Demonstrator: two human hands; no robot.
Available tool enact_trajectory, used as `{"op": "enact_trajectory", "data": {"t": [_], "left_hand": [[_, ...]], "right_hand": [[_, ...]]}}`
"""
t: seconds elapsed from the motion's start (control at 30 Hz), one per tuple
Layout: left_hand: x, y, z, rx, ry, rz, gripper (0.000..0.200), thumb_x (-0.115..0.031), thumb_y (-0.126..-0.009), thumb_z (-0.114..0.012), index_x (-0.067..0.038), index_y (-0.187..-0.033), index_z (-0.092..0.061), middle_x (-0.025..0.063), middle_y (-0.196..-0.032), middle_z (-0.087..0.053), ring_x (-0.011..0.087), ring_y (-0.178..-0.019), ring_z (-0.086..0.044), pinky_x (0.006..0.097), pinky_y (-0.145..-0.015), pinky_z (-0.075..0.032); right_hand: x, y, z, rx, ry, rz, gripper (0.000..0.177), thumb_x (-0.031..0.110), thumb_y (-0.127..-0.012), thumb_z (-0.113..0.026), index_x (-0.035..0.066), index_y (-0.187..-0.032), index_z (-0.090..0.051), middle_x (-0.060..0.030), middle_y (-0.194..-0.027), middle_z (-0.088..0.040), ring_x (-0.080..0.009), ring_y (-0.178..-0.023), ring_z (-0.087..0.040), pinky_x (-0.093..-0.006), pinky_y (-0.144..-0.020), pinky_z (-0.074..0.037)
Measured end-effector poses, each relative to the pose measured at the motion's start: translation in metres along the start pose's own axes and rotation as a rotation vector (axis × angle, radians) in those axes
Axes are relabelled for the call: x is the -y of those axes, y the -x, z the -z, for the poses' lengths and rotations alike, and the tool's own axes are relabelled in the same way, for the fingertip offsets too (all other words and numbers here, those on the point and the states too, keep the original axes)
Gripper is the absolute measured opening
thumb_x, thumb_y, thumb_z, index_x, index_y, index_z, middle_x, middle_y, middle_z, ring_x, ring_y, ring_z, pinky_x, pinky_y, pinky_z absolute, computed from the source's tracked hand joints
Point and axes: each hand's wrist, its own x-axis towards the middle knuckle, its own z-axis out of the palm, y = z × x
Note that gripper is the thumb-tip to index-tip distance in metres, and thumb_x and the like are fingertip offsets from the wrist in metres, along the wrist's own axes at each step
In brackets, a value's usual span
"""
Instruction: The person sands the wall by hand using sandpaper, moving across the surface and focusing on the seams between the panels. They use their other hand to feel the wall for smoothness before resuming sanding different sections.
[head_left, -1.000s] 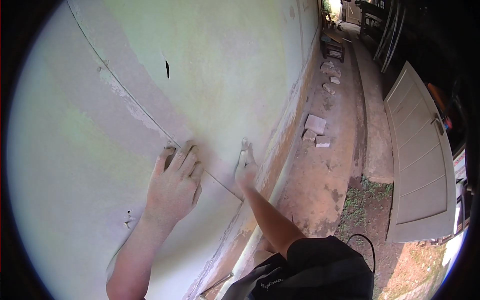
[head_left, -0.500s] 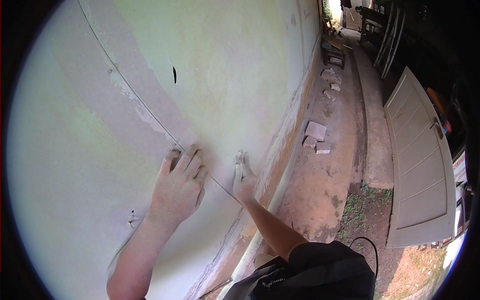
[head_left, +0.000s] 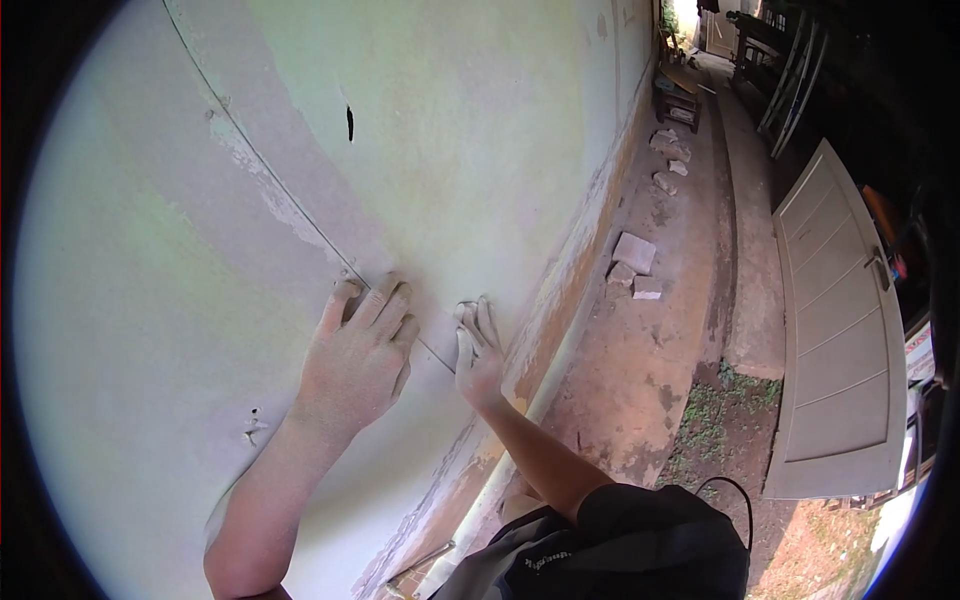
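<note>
Pale dust coats both of my hands, and both are at the pale green and whitish wall (head_left: 450, 180). My left hand (head_left: 355, 360) lies over the thin dark seam (head_left: 285, 190), its fingers bent against the surface and the thumb apart. A dark patch shows between thumb and forefinger; whatever is under the fingers is hidden. Lower and to the right, near the wall's bottom edge, my right hand (head_left: 480, 355) touches the wall beside the seam. Its fingers are partly spread and slightly bent, and nothing clear shows in them.
A dark slit (head_left: 350, 124) and a small damaged spot (head_left: 251, 430) mark the wall. Broken blocks (head_left: 634, 254) lie on the concrete floor (head_left: 610, 370). At right stands a white door panel (head_left: 840, 350); a ladder (head_left: 795, 85) leans farther back.
My right hand has shifted slightly left along the wall, and its fingers have spread more. My left hand stays nearly in place over the seam. The view has tilted slightly.
</note>
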Motion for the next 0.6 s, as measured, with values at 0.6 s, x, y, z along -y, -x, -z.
{"op": "enact_trajectory", "data": {"t": [0.6], "left_hand": [[-0.004,-0.001,-0.011,0.033,-0.018,-0.046,0.025,-0.021,-0.088,-0.07,-0.006,-0.108,-0.072,0.0078,-0.138,-0.061,0.0216,-0.146,-0.046,0.0485,-0.118,-0.036]], "right_hand": [[-0.04,-0.024,0.012,-0.005,0.255,0.037,0.039,0.013,-0.105,-0.059,-0.001,-0.14,-0.069,-0.0201,-0.152,-0.062,-0.0436,-0.147,-0.048,-0.0526,-0.122,-0.036]]}}
